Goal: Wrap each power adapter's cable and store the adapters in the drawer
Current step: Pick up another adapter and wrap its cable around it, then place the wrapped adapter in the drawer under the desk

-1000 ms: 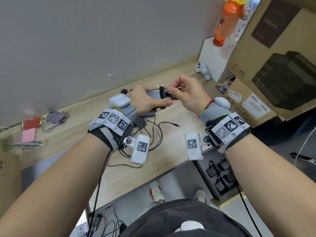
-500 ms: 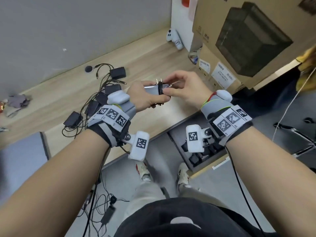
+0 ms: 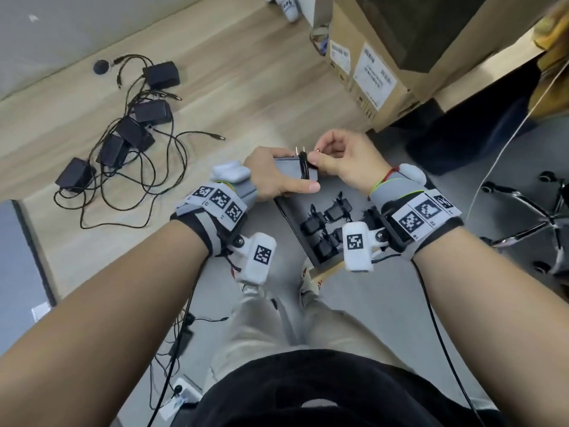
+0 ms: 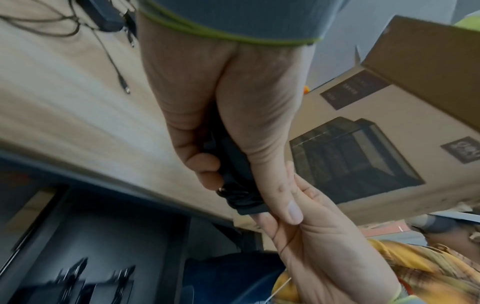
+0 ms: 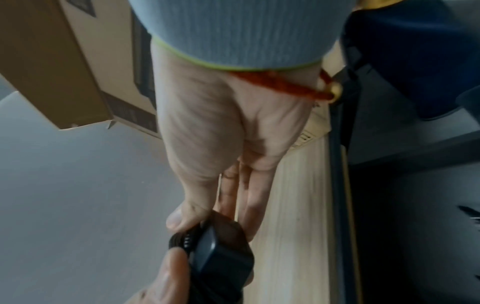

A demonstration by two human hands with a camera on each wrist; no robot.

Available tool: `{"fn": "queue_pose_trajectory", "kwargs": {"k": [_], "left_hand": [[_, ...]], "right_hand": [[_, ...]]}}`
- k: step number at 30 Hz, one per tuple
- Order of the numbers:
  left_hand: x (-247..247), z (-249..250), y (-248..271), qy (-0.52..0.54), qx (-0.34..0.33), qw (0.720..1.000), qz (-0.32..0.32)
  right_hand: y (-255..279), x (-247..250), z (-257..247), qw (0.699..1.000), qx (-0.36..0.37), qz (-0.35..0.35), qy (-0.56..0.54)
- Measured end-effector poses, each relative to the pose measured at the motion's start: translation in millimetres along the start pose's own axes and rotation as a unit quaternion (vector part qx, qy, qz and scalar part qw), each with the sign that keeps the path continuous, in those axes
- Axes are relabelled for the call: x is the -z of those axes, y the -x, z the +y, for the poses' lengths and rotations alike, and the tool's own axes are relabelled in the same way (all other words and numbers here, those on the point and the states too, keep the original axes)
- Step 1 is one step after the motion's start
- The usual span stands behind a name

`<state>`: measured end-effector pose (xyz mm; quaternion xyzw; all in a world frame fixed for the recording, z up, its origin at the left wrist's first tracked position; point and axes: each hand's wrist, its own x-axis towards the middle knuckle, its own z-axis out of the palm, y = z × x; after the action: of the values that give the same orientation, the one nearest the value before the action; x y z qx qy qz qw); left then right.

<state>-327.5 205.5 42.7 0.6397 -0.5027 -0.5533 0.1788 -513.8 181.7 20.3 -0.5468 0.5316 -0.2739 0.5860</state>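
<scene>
while the left hand (image 3: 271,177) grips the adapter (image 3: 291,171), the right hand (image 3: 345,161) pinches its wound cable (image 3: 304,167) above the drawer (image 3: 289,217).

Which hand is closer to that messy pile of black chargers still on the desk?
The left hand. It holds a charger just off the desk edge, on the side of the pile. The right hand pinches the cord on the charger's far side, over the open drawer.
</scene>
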Motion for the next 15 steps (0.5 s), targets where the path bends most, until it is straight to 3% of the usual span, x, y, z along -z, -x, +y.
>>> {"fn": "queue_pose_trajectory", "kwargs": {"k": [6, 10, 15], "left_hand": [[-46.6, -41.0, -16.5, 0.043, -0.024, 0.999, -0.006], [-87.6, -79.5, -37.4, 0.043, -0.009, 0.999, -0.017], [-123.9, -111.5, -61.1, -0.034, 0.013, 0.998, -0.061]], "right_hand": [[10.4, 1.3, 55.7, 0.987, -0.145, -0.014, -0.073], [21.7, -6.3, 116.9, 0.952, -0.239, 0.053, -0.181], [19.4, -3.0, 172.0, 0.938, -0.276, 0.119, -0.171]]}}
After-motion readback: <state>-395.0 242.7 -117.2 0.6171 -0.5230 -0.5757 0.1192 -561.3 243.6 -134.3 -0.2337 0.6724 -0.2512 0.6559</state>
